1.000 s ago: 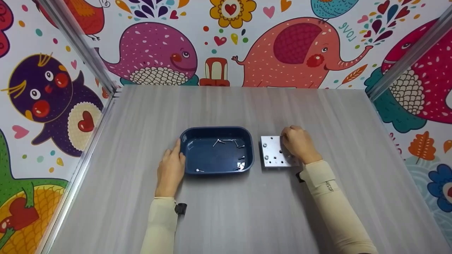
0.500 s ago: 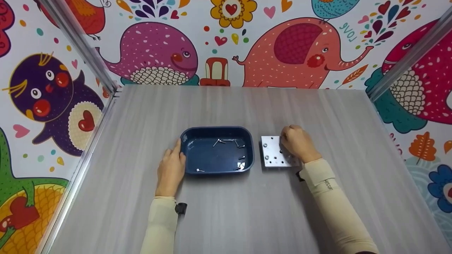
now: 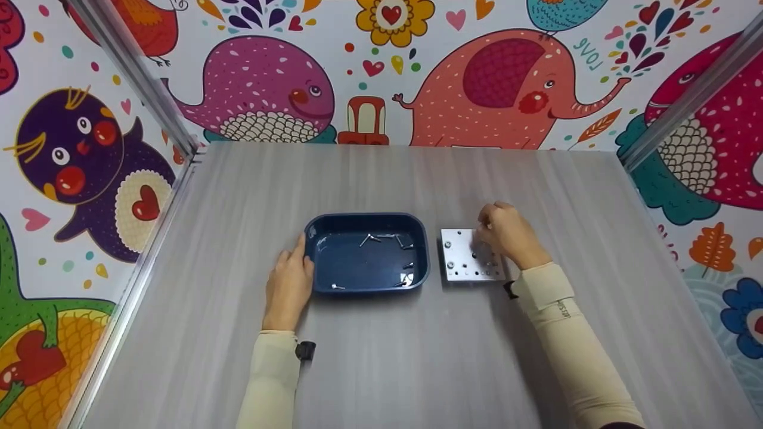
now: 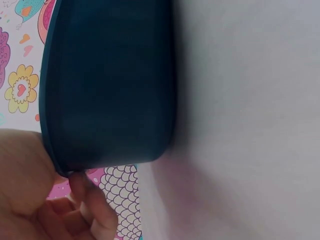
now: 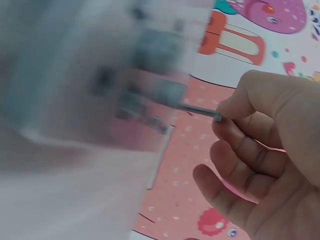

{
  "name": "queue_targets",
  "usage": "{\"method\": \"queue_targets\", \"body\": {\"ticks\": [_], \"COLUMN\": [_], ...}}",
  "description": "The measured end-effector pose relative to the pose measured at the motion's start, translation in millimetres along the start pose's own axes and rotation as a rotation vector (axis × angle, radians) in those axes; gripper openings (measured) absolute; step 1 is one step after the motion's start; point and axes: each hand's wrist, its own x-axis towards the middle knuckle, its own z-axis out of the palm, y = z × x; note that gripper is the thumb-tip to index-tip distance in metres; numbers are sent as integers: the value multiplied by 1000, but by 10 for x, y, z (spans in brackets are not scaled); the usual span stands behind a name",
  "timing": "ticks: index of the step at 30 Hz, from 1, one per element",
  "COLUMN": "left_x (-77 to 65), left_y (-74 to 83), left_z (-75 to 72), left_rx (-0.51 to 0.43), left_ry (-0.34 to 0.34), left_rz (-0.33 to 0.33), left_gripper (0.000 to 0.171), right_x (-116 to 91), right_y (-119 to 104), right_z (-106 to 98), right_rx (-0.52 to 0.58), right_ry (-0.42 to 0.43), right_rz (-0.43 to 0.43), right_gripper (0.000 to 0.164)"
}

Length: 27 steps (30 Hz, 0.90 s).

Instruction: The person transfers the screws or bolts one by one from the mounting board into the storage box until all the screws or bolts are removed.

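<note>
A dark blue tray (image 3: pixel 368 214) stands on the table, with several small metal screws (image 3: pixel 374 239) lying inside. My left hand (image 3: pixel 288 289) holds the tray's left end, thumb and finger at its rim (image 4: pixel 52 155). At the right, my right hand (image 3: pixel 509 235) is over the far right part of a silver metal plate (image 3: pixel 468 256) that has holes and a few bolt heads. In the right wrist view, its thumb and index finger pinch the end of a thin screw (image 5: pixel 200 110), whose other end points at the blurred plate. Whether the screw sits in a hole, I cannot tell.
A grey wood-grain table (image 3: pixel 381 357) lies under everything. Behind it and at the sides rise walls printed with cartoon animals (image 3: pixel 489 89), joined by metal corner rails (image 3: pixel 131 77). A narrow strip of table separates tray and plate.
My right hand has risen slightly and shifted a little away and to the right over the plate. The left hand and the tray have stayed in place.
</note>
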Motion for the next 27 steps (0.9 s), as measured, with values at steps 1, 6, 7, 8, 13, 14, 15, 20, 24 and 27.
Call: {"method": "queue_targets", "body": {"ticks": [1, 6, 7, 8, 13, 14, 15, 20, 24, 27], "left_x": [3, 14, 14, 14, 12, 12, 12, 12, 9, 5], "left_y": [-2, -4, -3, -3, -5, -6, -6, -10, -12, -11], "left_z": [-1, -12, -13, -13, -5, -2, -1, 7, 10, 21], "left_rx": [2, 2, 1, 1, -3, -3, -4, -3, -5, -9], "left_ry": [0, -9, -11, -13, -13, -11, -10, -12, -6, 6], "left_rz": [-2, -20, -21, -22, -23, -23, -22, -22, -23, -7], "left_gripper": [50, 50, 51, 51, 51, 51, 51, 50, 50, 50], "right_x": [5, 32, 35, 37, 26, 23, 21, 20, 24, 33], "right_y": [-15, -115, -133, -150, -244, -269, -296, -458, -617, -726], "right_z": [-41, -228, -254, -274, -314, -309, -302, -240, -183, -139], "right_rx": [8, 35, 38, 38, 48, 50, 49, 30, 31, 48], "right_ry": [1, 35, 44, 54, 68, 64, 59, 58, 64, 76], "right_rz": [5, 15, 8, 0, -22, -22, -21, -67, -132, -186], "right_gripper": [8, 9, 9, 9, 8, 8, 8, 7, 8, 9]}}
